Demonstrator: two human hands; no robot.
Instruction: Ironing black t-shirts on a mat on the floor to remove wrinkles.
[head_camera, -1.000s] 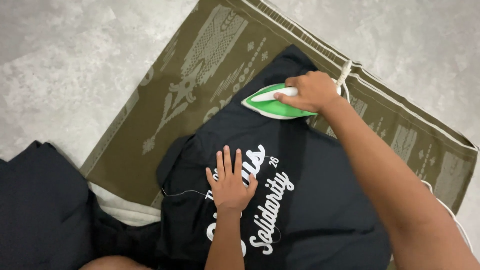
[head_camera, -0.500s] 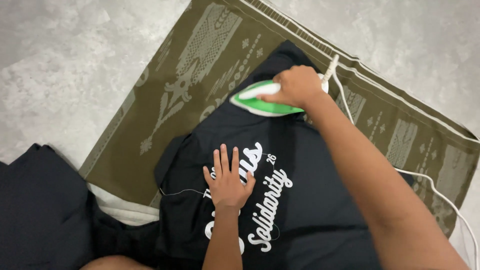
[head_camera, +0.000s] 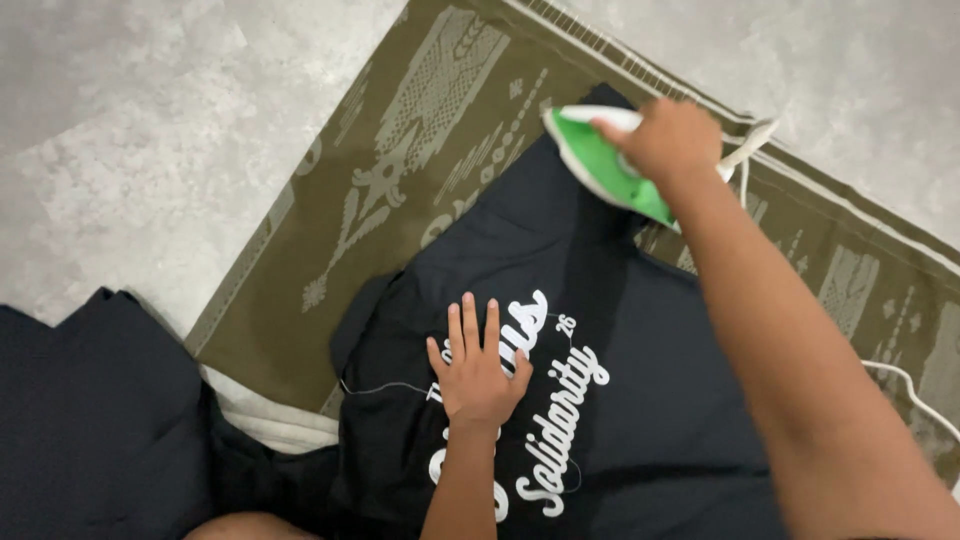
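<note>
head view: the right hand (head_camera: 668, 138) grips the green and white iron (head_camera: 600, 165) at the far edge of the black t-shirt (head_camera: 650, 400). just nearer, the left hand (head_camera: 478, 372) lies open, pressing the shirt flat. lingering could scorch the fabric. since earlier, the iron has slid farther out.

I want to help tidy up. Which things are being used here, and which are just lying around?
In use: green iron in right hand; black shirt under left hand; olive mat beneath.
Lying about: dark clothes; white cloth.
</note>
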